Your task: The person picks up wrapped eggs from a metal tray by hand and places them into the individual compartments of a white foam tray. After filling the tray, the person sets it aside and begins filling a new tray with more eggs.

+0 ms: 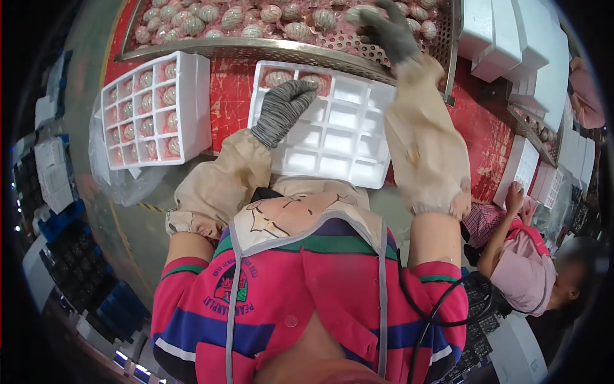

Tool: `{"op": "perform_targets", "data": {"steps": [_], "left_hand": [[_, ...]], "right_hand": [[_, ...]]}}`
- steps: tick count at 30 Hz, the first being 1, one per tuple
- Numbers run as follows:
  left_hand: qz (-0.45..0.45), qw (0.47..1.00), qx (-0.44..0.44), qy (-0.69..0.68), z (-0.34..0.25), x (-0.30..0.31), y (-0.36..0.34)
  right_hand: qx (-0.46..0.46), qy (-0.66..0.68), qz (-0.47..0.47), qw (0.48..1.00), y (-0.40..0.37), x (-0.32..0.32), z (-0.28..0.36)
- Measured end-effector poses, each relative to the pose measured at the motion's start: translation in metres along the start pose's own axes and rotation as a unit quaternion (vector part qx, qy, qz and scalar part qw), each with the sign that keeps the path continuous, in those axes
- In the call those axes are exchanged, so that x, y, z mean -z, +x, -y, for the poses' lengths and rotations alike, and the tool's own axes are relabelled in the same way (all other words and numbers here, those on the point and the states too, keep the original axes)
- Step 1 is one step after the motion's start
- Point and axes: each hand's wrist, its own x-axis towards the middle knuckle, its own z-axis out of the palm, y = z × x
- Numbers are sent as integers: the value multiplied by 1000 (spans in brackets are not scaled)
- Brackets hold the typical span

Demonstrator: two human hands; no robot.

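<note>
My left hand [284,112], in a grey glove, is closed with its fingers pressed together. Its fingertips meet the lower edge of a striped egg-shaped item [315,81] in a white foam tray [254,114]; whether they grip it is hidden. Another such item [277,79] lies in the tray's far left compartment. Over the perforated metal bin [268,46] my right hand [393,33], gloved alike, is closed around a pale striped egg-shaped item [360,14]. Many similar items [297,31] in pinkish clear wrap lie in that bin.
A filled white foam tray [195,105] stands tilted at the left on the worn red table [230,83]. White foam boxes [505,41] are stacked at the right. A co-worker in pink [524,262] sits at lower right, and another person's arm [587,96] shows at the right edge.
</note>
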Motion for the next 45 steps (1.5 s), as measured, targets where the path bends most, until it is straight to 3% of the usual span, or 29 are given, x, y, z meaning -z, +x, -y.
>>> {"op": "perform_targets", "data": {"steps": [2, 4, 6, 8, 10, 11, 12, 13, 14, 15, 17, 19, 21, 23, 25, 26, 27, 28, 30, 31, 32, 34, 35, 36, 37, 38, 39, 43, 45], "left_hand": [[22, 986, 13, -167, -2, -1, 7], [48, 974, 55, -214, -9, -10, 14], [59, 939, 33, -336, -5, -28, 23], [70, 944, -17, -321, 8, -42, 30], [76, 997, -16, -24, 10, -46, 36], [93, 995, 20, 36, 6, -47, 38], [97, 994, 19, 39, 4, -48, 40], [69, 983, -103, 138, 4, -50, 39], [38, 946, -223, 231, 4, -53, 39], [7, 933, -271, 237, 10, -56, 44], [11, 926, -241, 292, 13, -53, 47], [12, 915, -203, 348, 12, -49, 50], [118, 879, -122, 446, 2, -48, 59], [121, 858, -147, 477, 6, -49, 70], [125, 836, -168, 507, 2, -50, 74], [170, 819, -101, 539, -12, -52, 77], [213, 795, -34, 567, -21, -55, 80], [209, 795, -34, 568, -20, -59, 83], [66, 818, -137, 554, 5, -72, 84], [-86, 783, -330, 520, 46, -81, 96], [-89, 782, -331, 520, 9, -74, 88], [260, 720, -136, 629, -57, -62, 74], [91, 737, -345, 573, -52, -48, 78], [110, 739, -365, 556, -51, -35, 102], [130, 743, -380, 535, -60, -25, 124], [116, 766, -298, 558, -104, -11, 125], [57, 745, -360, 558, -65, -4, 172], [83, 781, -242, 571, -84, -2, 209], [91, 804, -215, 547, -89, -7, 214]], "right_hand": [[-8, 33, 29, 999, -40, 13, -6], [14, 65, 52, 996, -77, 17, -32], [-1, 68, 29, 997, -101, 17, -81], [8, -6, 21, 1000, -114, 13, -116], [2, -172, -13, 985, -117, 13, -130], [1, -168, -17, 986, -119, 15, -127], [117, -365, -39, 923, -119, 20, -122], [222, -543, -57, 808, -121, 22, -113], [219, -543, -60, 808, -122, 25, -110], [186, -571, -38, 799, -119, 27, -108], [78, -613, 29, 786, -116, 23, -86], [80, -620, 44, 779, -102, 20, -101], [81, -628, 59, 772, -91, 21, -120], [319, -672, -63, 665, -85, 21, -123], [245, -691, -47, 678, -84, 13, -110], [171, -707, -31, 686, -84, 8, -102], [173, -706, -30, 686, -80, 9, -112], [142, -704, -3, 696, -70, 12, -128], [112, -701, 24, 704, -59, 12, -134], [71, -658, 43, 749, -56, 8, -132], [55, -634, 41, 771, -51, 9, -139], [25, -583, 32, 811, -42, 11, -153], [47, -661, 23, 749, -45, 11, -154], [64, -732, 16, 678, -48, 13, -157], [9, -754, 172, 634, -49, 15, -141], [3, -754, 176, 633, -54, 16, -134], [22, -731, 165, 661, -61, 16, -127], [99, -627, 114, 764, -85, 8, -109], [53, -634, 155, 755, -89, 0, -110]]}}
